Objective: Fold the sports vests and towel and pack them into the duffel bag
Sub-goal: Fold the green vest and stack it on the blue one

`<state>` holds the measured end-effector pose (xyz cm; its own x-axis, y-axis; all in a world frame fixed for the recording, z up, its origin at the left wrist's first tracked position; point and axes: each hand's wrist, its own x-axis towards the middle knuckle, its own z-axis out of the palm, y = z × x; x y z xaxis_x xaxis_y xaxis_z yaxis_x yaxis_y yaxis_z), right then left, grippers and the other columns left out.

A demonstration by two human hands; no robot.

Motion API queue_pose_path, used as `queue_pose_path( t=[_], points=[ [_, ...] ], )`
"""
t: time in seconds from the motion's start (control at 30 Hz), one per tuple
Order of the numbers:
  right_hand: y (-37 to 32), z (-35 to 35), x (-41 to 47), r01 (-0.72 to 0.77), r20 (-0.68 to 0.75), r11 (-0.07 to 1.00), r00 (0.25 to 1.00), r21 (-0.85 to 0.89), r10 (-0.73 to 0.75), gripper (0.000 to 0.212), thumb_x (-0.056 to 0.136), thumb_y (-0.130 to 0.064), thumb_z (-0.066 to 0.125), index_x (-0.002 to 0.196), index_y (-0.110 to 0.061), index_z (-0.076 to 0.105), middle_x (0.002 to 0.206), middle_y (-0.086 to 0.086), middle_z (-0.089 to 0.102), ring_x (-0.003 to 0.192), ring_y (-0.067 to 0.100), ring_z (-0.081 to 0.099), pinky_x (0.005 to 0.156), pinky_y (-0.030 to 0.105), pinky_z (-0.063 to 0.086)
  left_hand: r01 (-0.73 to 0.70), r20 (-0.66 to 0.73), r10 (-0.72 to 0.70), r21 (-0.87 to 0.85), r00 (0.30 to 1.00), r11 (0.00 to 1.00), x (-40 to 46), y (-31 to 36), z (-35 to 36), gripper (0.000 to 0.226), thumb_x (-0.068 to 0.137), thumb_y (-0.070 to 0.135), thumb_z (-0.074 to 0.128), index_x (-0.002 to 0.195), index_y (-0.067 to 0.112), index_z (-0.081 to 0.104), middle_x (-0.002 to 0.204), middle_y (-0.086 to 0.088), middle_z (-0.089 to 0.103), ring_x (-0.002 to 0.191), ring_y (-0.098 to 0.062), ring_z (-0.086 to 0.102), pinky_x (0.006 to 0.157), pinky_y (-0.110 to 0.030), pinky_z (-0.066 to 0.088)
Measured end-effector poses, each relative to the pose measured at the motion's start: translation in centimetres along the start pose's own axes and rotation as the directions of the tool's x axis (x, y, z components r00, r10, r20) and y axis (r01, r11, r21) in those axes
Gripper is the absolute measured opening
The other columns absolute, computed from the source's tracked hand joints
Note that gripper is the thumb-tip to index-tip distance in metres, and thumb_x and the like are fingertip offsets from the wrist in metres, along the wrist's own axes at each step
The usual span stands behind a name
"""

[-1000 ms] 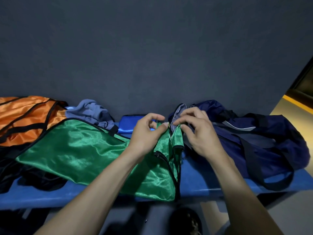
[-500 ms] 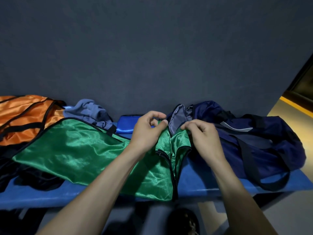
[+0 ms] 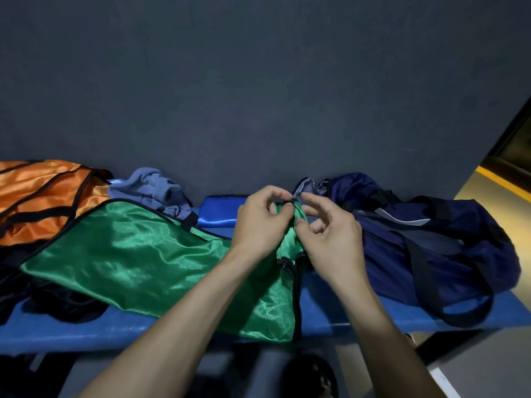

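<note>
A shiny green sports vest (image 3: 138, 254) with black trim lies spread across the blue bench (image 3: 86, 331). My left hand (image 3: 258, 225) and my right hand (image 3: 330, 237) meet at its right end and both pinch the bunched shoulder straps, lifted a little off the bench. Right behind my right hand lies the navy duffel bag (image 3: 448, 248), its grey-lined mouth gaping toward the hands. An orange vest (image 3: 43, 196) with black trim lies at the far left. A crumpled grey-blue towel (image 3: 152, 191) sits against the wall behind the green vest.
A folded bright blue cloth (image 3: 218, 211) lies at the wall between the towel and the bag. Dark fabric (image 3: 43, 300) hangs over the bench's front left. A dark wall closes the back. Grey floor and a yellow-edged doorway (image 3: 500, 182) lie to the right.
Both hands have risen slightly with the green straps. My right hand left the bag's mouth and came to the strap, its fingers now spread more loosely beside my left hand.
</note>
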<state>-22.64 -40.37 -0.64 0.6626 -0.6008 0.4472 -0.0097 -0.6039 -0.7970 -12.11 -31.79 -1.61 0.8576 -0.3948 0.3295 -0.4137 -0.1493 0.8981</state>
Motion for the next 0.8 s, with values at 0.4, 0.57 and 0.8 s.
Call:
queue_pose_path(
  t=[0.4, 0.57, 0.8],
  points=[
    [0.1, -0.4, -0.6, 0.038, 0.016, 0.997, 0.999, -0.063, -0.038, 0.051, 0.078, -0.013, 0.077, 0.125, -0.028, 0.066, 0.089, -0.006, 0.075, 0.055, 0.010, 0.058, 0.066, 0.025, 0.054, 0.348, 0.420, -0.168, -0.400, 0.892, 0.848, -0.1, 1.6, -0.7, 0.030, 0.105, 0.006, 0.039, 0.121, 0.017, 0.062, 0.080, -0.007, 0.074, 0.064, -0.014, 0.067, 0.055, -0.026, 0.054],
    [1.4, -1.9, 0.3, -0.125, 0.029, 0.966, 0.992, 0.225, 0.121, 0.047, 0.082, 0.008, 0.063, 0.118, -0.022, 0.069, 0.098, -0.005, 0.076, 0.067, 0.010, 0.057, 0.065, 0.018, 0.048, 0.048, 0.384, 0.000, -0.114, 0.923, 0.992, 0.4, -0.8, -0.8, 0.045, 0.088, 0.001, 0.061, 0.129, 0.018, 0.058, 0.111, -0.002, 0.059, 0.097, -0.009, 0.062, 0.088, -0.021, 0.052],
    [2.5, -4.5, 0.6, -0.229, 0.074, 0.875, 0.973, 0.427, 0.218, 0.048, 0.083, 0.020, 0.052, 0.114, -0.012, 0.071, 0.094, 0.005, 0.076, 0.084, 0.007, 0.069, 0.075, 0.015, 0.052, -0.093, 0.620, 0.105, -0.051, 0.777, 0.994, 0.5, -2.2, 1.2, 0.036, 0.095, 0.041, 0.068, 0.127, 0.025, 0.060, 0.117, 0.008, 0.067, 0.106, -0.008, 0.065, 0.098, -0.036, 0.052]
  ],
)
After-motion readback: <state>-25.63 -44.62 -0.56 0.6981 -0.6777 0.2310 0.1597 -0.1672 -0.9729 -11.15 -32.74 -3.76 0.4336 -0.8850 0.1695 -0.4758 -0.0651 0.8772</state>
